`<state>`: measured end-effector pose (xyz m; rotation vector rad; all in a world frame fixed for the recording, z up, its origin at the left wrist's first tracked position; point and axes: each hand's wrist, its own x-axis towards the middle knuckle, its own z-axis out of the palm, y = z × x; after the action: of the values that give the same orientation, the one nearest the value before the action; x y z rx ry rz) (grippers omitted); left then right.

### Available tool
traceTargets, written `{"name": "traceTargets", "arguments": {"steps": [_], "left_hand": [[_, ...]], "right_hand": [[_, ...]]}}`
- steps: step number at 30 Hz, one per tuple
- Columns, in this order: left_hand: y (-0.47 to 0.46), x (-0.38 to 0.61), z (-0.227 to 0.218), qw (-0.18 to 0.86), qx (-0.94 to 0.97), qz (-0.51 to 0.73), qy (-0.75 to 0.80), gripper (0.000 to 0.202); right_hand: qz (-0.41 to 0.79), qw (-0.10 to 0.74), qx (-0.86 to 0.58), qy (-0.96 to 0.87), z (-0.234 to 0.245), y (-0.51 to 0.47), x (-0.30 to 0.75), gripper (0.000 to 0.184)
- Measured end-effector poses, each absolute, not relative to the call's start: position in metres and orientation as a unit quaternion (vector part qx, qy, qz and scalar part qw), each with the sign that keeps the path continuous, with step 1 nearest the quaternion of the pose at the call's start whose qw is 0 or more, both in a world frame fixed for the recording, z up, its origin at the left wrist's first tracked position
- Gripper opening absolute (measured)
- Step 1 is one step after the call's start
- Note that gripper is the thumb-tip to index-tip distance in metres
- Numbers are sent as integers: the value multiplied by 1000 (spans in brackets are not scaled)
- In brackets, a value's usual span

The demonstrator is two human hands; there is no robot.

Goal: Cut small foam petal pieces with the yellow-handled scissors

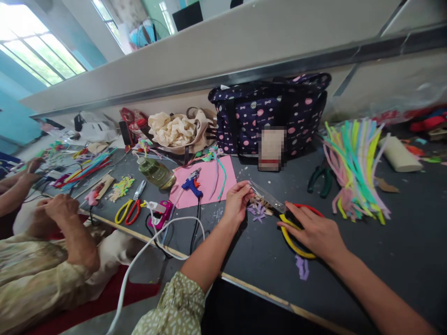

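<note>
My right hand (pixel 317 232) is wrapped around the handles of a pair of scissors (pixel 287 238), one loop yellow and the other red. Their blades point left, toward my left hand (pixel 237 201), whose thumb and fingertips are pinched together at the blade tips. Whatever sits in that pinch is too small to make out. Under the blades lies a little heap of purple cut pieces (pixel 257 212) with some tan bits. Another purple piece (pixel 302 267) rests on the table below my right hand.
A pink sheet (pixel 223 179) bears a blue glue gun (pixel 193 183). Left of it are a bottle (pixel 157 173) and other scissors (pixel 132 204). Pipe cleaners (pixel 359 163) and green-handled pliers (pixel 320 179) lie right. A patterned bag (pixel 244 116) stands behind. A co-worker's hands (pixel 63 209) are left.
</note>
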<state>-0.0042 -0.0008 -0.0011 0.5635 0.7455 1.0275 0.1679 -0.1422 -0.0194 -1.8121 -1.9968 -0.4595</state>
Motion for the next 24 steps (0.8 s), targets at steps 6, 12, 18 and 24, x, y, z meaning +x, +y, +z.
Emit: {"name": "traceTargets", "arguments": {"steps": [6,12,18,24], "left_hand": [[-1,-4,-2,770,258,469,346,30],[-1,-4,0,768,253,461,365,31],[-2,-4,1,773,253,460,356,31],[-2,-4,0,774,255,454,361,31]], "right_hand": [[-154,197,-645,-722,-20,-143,169,54],[-144,199,-645,-724,-21,-143,169,54],[-140,200,-644,-725,-21,-143,169,54],[-128,204,-644,-726,-22,-144,170,53]]}}
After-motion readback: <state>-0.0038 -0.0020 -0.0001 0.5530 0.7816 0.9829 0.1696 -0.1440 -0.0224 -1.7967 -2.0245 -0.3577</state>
